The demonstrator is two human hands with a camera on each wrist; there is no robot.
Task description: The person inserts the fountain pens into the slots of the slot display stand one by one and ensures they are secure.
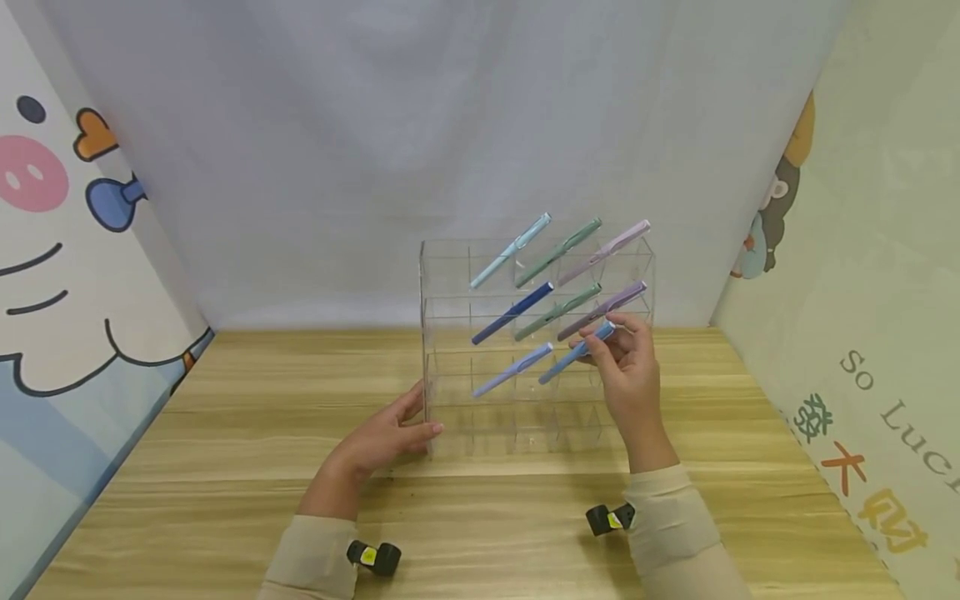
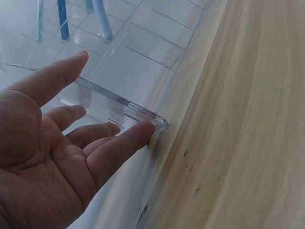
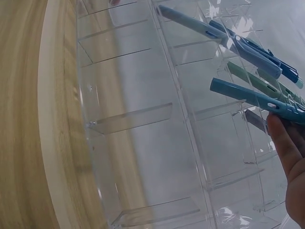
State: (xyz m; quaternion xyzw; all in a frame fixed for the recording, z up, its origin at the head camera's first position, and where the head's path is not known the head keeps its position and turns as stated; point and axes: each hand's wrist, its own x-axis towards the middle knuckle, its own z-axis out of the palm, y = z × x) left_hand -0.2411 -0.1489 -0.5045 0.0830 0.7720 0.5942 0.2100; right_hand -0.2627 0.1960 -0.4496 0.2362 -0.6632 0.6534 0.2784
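My right hand [image 1: 632,379] pinches a blue pen [image 1: 573,354] near its upper end, at the third row of a clear acrylic rack [image 1: 450,275]. The pen slants, its lower end beside a periwinkle pen [image 1: 510,372] in the same row; how far it sits inside a slot I cannot tell. In the right wrist view, fingers [image 3: 285,148] meet the blue pen [image 3: 248,97] from below. My left hand [image 1: 386,437] touches the rack's lower left side. The left wrist view shows its fingers [image 2: 119,152] spread, fairly straight, around the side panel's edge [image 2: 124,100].
Light blue [image 1: 512,250], green [image 1: 558,252] and pale lilac [image 1: 606,253] pens lean in the top row. Below them lean dark blue [image 1: 512,314], green [image 1: 558,312] and purple [image 1: 600,310] ones. The rack stands on a wood-grain table [image 1: 300,375] before a pale curtain [image 1: 337,167].
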